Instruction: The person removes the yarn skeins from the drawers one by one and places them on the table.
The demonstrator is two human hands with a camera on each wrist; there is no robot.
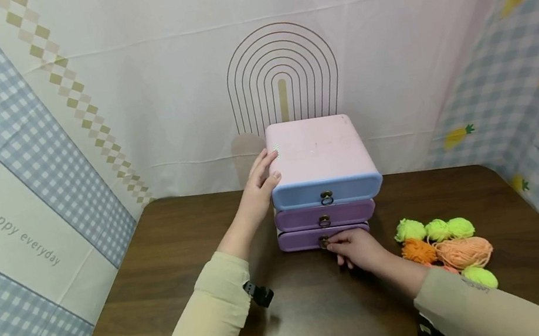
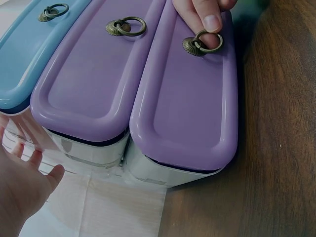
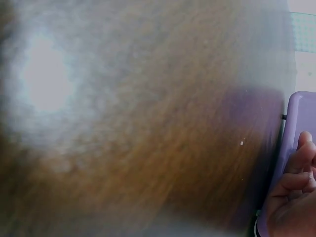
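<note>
A small chest of drawers (image 1: pixel 320 150) with a pink top stands on the table. Its top drawer front (image 1: pixel 296 197) is blue, while the middle drawer (image 1: pixel 299 219) and bottom drawer (image 1: pixel 299 241) have purple fronts. My left hand (image 1: pixel 255 195) rests against the chest's upper left side, fingers extended. At the bottom drawer, my right hand (image 1: pixel 360 249) pinches the brass ring pull (image 2: pixel 213 49) between thumb and finger. Narrow dark gaps show behind the purple fronts in the left wrist view. In the right wrist view, the right hand's fingers (image 3: pixel 296 185) appear beside a purple front.
Several balls of yarn lie right of the chest: bright green yarn (image 1: pixel 409 229), orange yarn (image 1: pixel 419 252) and peach yarn (image 1: pixel 464 252). The brown table (image 1: pixel 182 254) meets a hanging cloth (image 1: pixel 175 118) at its back edge. Patterned cloths hang at both sides.
</note>
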